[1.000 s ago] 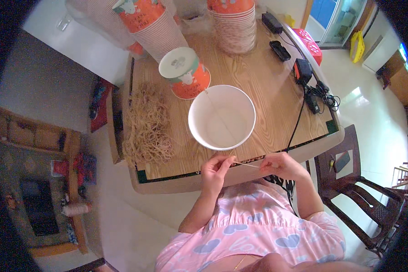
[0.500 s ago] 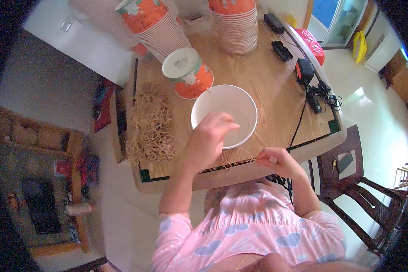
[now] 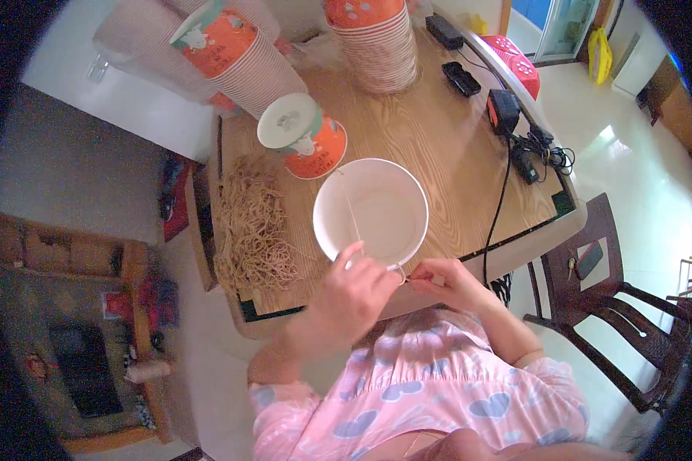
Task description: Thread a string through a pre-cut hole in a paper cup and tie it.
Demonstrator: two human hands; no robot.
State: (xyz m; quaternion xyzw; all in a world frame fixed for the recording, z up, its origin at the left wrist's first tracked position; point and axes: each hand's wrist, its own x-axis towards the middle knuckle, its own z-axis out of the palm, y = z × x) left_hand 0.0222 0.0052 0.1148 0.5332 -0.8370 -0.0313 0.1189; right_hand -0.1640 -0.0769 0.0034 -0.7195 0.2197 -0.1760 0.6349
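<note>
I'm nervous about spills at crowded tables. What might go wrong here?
The white bucket sits near the table's front edge, with a twine strand across its inside, so a sharp tug might tip it. The loose twine heap could tangle. The black cable running over the edge near the right hand might snag.

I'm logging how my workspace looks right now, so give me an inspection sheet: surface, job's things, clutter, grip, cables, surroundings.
Surface: wood-grain table, pale rounded edge.
Job's things: white tub, mouth up, cord inside; cord tangle at left.
Clutter: orange tub and tub stacks behind; black box and orange-black block at right.
Grip: left hand by white tub's near rim, blurred, hold unclear; right hand pinches cord.
Cables: black cables tangled at right.
Surroundings: dark chair, red stool.
</note>
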